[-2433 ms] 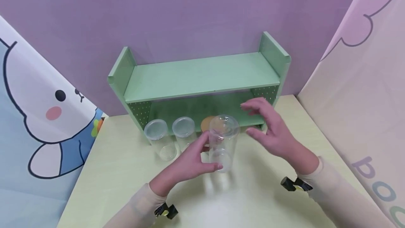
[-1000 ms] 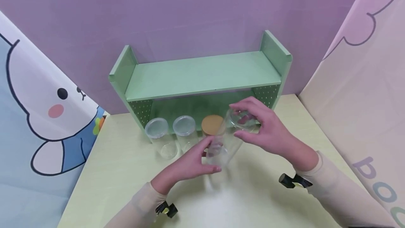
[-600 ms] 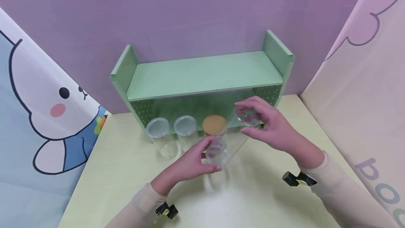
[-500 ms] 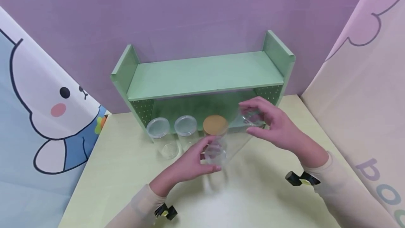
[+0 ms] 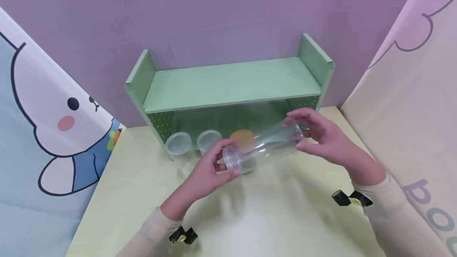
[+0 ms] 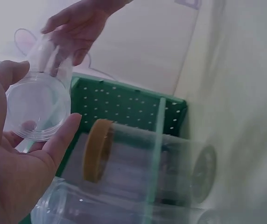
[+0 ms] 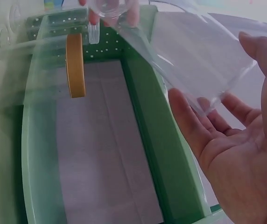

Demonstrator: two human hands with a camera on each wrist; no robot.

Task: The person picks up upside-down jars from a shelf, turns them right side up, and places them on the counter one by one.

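- Left hand point(image 5: 205, 171) curls thumb and fingers round the near end of a clear jar point(image 5: 262, 150) (the end with the raised lip), held lying almost level above the table point(image 5: 135, 193).
- Right hand point(image 5: 323, 140) cups the far end, fingers bent round it; the jar hangs between both hands, just in front of the green shelf point(image 5: 228, 86).
- Three more jars stand at the shelf's lower level, one with a tan lid point(image 5: 243, 138).
- Advice: keep both ends supported, since smooth clear walls likely slip; steer clear of the tan lid behind.
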